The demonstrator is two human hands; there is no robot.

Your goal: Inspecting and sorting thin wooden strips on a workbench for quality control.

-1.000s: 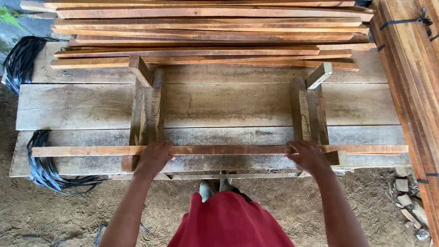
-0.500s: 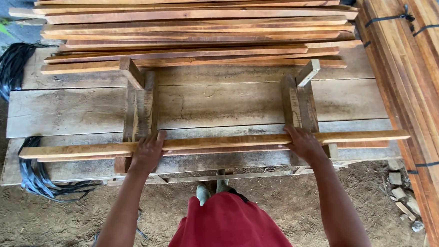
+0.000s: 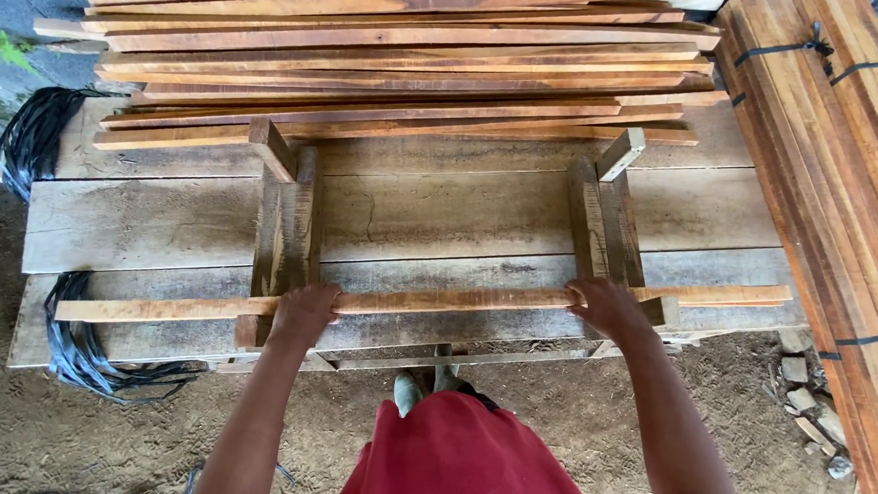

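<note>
Nearest the camera, the person's red garment (image 3: 468, 459) filled the bottom of the view, with the toes of green boots (image 3: 422, 386) on the sandy dirt ground (image 3: 98, 440) just short of the platform's near edge. Both bare arms reached forward to a long, thin, reddish-brown wooden slat (image 3: 436, 299) lying lengthwise along that near edge. The left hand (image 3: 303, 312) lay over the slat with its fingers curled down on it, apparently clasping it. The right hand (image 3: 606, 304) gripped it the same way further along. With the hands spread well apart, the long slat seemed balanced and under control.

The slat rested across the near ends of two pairs of upright weathered boards (image 3: 285, 224) standing on the grey plank platform (image 3: 441, 212), one pair by each hand. These likely worked as cradles to keep stacked slats aligned.

Off the platform's left edge, coils of black plastic strapping (image 3: 78, 348) lay on the ground, with more (image 3: 34, 136) by the far left corner. Along the right edge ran a strapped bundle of reddish planks (image 3: 842, 198). Along the far edge, a loose stack of similar long slats (image 3: 399, 59) lay lengthwise, within reach.
</note>
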